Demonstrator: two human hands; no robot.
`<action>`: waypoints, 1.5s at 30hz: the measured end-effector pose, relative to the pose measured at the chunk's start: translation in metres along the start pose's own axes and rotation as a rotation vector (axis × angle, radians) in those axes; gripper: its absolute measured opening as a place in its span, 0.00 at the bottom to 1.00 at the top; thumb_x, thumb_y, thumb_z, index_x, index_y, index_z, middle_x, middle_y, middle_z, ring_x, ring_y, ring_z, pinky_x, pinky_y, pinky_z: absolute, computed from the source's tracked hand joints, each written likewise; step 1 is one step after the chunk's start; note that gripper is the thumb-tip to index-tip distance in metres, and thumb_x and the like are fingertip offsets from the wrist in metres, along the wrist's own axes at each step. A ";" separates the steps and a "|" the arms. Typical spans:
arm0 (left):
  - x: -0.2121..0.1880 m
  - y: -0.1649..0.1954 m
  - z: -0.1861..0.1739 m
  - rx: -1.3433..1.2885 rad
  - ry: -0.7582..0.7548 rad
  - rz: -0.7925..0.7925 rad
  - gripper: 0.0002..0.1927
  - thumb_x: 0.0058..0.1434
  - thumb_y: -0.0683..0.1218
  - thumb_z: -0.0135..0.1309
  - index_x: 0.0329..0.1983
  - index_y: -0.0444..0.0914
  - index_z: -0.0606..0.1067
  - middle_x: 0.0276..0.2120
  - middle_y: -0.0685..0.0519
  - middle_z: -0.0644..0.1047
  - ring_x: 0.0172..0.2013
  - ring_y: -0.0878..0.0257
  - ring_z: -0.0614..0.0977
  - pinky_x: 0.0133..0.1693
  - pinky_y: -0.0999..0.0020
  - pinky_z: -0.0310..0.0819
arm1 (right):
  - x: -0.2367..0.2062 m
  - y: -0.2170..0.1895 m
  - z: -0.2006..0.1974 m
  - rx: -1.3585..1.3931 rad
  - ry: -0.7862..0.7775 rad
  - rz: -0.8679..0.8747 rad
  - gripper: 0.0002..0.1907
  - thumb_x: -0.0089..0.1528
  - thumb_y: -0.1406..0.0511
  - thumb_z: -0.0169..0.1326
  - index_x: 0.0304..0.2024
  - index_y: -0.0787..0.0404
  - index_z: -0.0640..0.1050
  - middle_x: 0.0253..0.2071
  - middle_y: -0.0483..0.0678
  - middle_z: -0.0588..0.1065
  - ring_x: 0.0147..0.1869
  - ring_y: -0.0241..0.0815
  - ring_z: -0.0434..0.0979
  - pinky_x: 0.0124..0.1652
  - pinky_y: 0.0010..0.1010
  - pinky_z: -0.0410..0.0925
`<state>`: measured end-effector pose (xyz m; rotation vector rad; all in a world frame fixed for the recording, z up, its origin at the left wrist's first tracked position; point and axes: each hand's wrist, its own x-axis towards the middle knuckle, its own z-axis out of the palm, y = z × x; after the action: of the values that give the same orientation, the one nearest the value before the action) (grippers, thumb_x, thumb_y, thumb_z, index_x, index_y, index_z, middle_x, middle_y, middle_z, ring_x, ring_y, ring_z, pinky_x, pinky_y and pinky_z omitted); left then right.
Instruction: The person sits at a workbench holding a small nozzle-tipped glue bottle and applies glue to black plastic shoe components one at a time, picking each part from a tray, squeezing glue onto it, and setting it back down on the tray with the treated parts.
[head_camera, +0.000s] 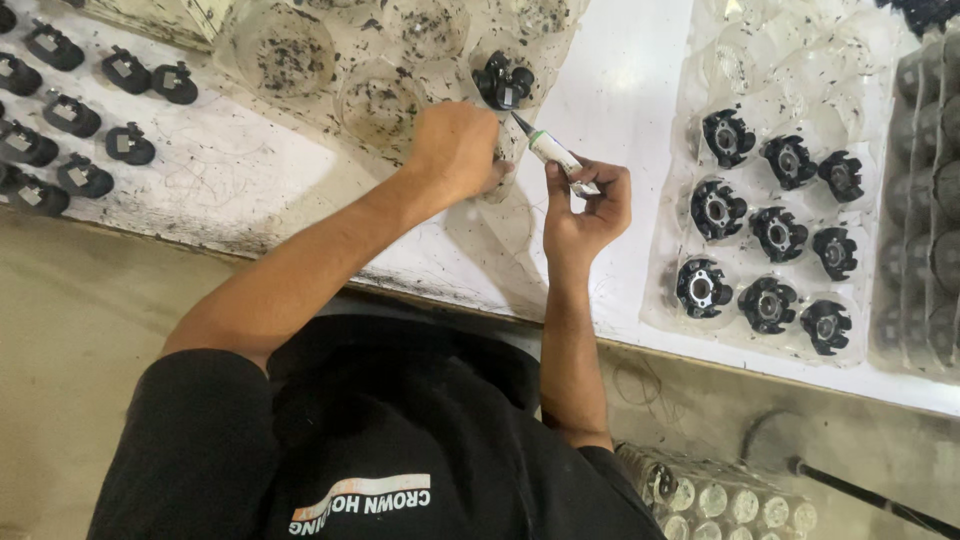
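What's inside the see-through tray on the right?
The clear tray holds nine black round parts with shiny metal middles, one per cup, in three rows. The cups nearest the top look empty. What lies under the tray cannot be seen.

I see my right hand (585, 205) holding a small glue tube (550, 152), tip pointing at a black part (503, 82) in the far clear tray (300, 50). My left hand (455, 150) rests just beside it. More black parts (765, 235) sit right.
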<state>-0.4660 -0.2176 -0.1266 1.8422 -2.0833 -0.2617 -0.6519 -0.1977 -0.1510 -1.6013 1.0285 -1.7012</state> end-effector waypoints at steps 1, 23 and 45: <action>0.001 0.002 0.000 -0.014 0.017 0.017 0.17 0.48 0.55 0.70 0.23 0.37 0.81 0.23 0.43 0.80 0.29 0.45 0.83 0.33 0.52 0.79 | 0.001 0.001 0.001 0.004 -0.004 -0.004 0.18 0.60 0.81 0.65 0.39 0.63 0.68 0.40 0.45 0.71 0.55 0.41 0.80 0.50 0.28 0.73; -0.070 -0.016 -0.021 -1.895 0.253 -0.202 0.20 0.55 0.31 0.64 0.51 0.32 0.76 0.42 0.48 0.82 0.43 0.59 0.86 0.48 0.67 0.86 | -0.008 -0.003 0.009 0.314 0.094 0.209 0.15 0.61 0.78 0.63 0.39 0.61 0.70 0.39 0.45 0.73 0.41 0.34 0.75 0.43 0.26 0.73; -0.097 -0.014 -0.033 -1.407 0.448 0.039 0.26 0.58 0.22 0.58 0.58 0.33 0.75 0.58 0.50 0.77 0.53 0.64 0.82 0.54 0.70 0.85 | -0.055 -0.063 0.012 0.263 0.129 -0.049 0.24 0.59 0.82 0.65 0.42 0.61 0.64 0.44 0.49 0.72 0.60 0.48 0.79 0.56 0.35 0.76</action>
<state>-0.4314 -0.1213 -0.1142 0.8367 -1.0263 -0.9002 -0.6281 -0.1205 -0.1282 -1.3738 0.7907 -1.9060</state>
